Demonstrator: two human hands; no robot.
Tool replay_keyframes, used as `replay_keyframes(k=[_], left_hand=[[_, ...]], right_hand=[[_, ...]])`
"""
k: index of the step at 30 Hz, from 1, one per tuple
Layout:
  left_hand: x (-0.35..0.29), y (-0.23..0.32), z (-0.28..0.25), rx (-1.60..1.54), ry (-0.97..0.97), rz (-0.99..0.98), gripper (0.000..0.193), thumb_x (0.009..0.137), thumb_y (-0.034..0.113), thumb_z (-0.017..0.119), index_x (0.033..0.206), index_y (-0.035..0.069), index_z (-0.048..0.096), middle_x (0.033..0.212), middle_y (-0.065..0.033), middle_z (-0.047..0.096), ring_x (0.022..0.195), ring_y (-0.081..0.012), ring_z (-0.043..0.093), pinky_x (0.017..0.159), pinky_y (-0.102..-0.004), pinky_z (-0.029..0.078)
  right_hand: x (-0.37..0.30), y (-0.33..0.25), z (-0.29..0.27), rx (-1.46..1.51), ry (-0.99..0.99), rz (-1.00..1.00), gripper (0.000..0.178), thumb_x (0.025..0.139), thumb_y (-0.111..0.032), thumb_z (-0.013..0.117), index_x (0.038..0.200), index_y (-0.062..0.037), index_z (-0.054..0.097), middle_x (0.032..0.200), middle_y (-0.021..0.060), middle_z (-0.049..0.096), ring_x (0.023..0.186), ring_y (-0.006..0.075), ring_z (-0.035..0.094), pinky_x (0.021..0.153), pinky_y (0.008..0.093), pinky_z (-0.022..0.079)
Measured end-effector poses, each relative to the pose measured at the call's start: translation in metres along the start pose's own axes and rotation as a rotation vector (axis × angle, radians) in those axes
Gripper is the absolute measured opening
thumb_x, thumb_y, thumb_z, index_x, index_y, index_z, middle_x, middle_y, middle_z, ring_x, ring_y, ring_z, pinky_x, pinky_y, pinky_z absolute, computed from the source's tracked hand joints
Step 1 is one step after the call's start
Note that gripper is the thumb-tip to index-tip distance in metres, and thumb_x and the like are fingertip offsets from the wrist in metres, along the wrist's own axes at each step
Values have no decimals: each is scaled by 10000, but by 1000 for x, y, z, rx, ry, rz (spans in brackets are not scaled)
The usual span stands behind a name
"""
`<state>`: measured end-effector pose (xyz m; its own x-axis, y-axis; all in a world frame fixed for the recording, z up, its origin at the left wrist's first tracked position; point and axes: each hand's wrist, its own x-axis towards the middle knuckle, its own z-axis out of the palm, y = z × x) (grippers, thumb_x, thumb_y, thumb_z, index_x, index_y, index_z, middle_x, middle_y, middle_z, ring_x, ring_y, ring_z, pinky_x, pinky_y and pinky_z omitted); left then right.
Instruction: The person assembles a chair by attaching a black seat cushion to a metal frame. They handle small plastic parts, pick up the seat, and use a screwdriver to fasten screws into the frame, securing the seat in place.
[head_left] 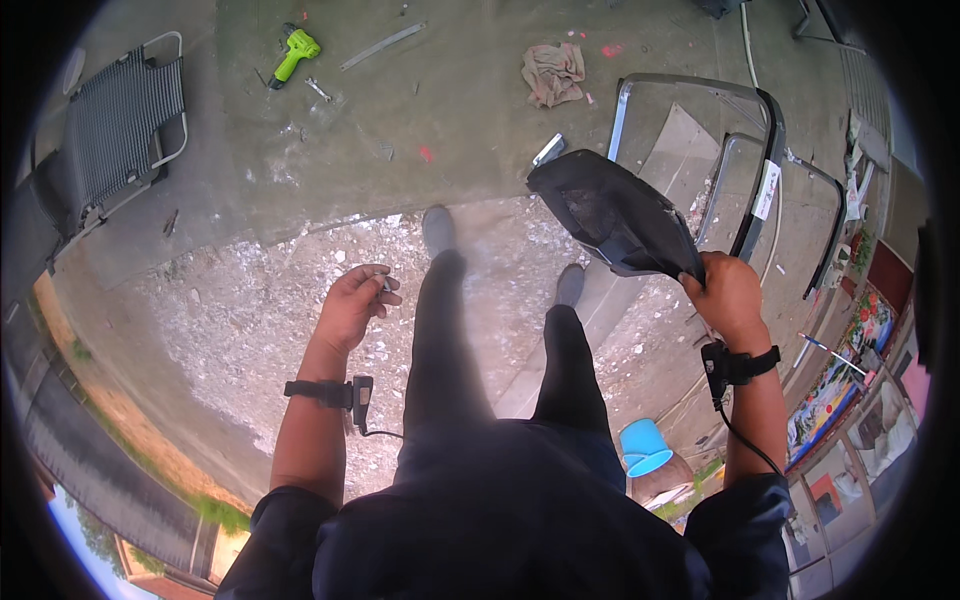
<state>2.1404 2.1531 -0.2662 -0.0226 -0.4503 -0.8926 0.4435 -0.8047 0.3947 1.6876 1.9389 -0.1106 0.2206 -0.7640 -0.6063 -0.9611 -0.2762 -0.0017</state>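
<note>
My right hand (735, 295) is closed on the near end of a black, shallow, pan-shaped thing (615, 210), whose exact kind I cannot make out. It hangs tilted above the ground to the right of my feet, its broad end pointing away and left. My left hand (352, 305) is held over the rubble-strewn ground, left of my leg, with the fingers curled inward. Something small and greyish (386, 285) shows between those fingers, too small to name. Under the far side of the black thing lies a small silvery-white block (549, 149).
Metal-and-black frames (770, 130) lie at the right. A crumpled cloth (553, 74), a green power drill (295, 55), a wrench (318, 90) and a metal strip (383, 46) are farther off. A striped folding chair (125, 130) stands left; a blue bucket (643, 447) sits near right.
</note>
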Motion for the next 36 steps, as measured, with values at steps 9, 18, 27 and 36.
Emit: replay_keyframes(k=[9,18,27,36], left_hand=[[-99,3,54,167,6,52,237,955,92,617,1177,13,611,1000,-97,702,860,-194,716,659,-261,527],[-132,-26,191,235,-44,126,237,937,65,603,1168,13,614,1019,-109,698,907,-246,721,687,-289,551],[-149,-40,317,362,-80,127,235,977,144,563,1162,1,584,993,-118,694,844,-212,718,669,-273,531],[-97,-37,350,378,-120,57,171,976,173,578,1077,36,599,929,-83,687,795,-176,704,618,-260,507]], right_hand=[[-158,68,31,36,118,31,221,770,-243,738,830,-47,657,780,159,656,727,368,658,647,475,521],[-275,163,27,352,291,-65,218,751,-221,772,798,-48,647,728,137,620,698,358,630,614,444,496],[-319,240,10,374,335,-210,196,709,-201,756,797,-82,627,731,93,597,713,321,618,608,445,488],[-326,290,-15,171,195,-127,282,638,-133,764,901,-72,684,816,69,631,818,282,621,698,399,510]])
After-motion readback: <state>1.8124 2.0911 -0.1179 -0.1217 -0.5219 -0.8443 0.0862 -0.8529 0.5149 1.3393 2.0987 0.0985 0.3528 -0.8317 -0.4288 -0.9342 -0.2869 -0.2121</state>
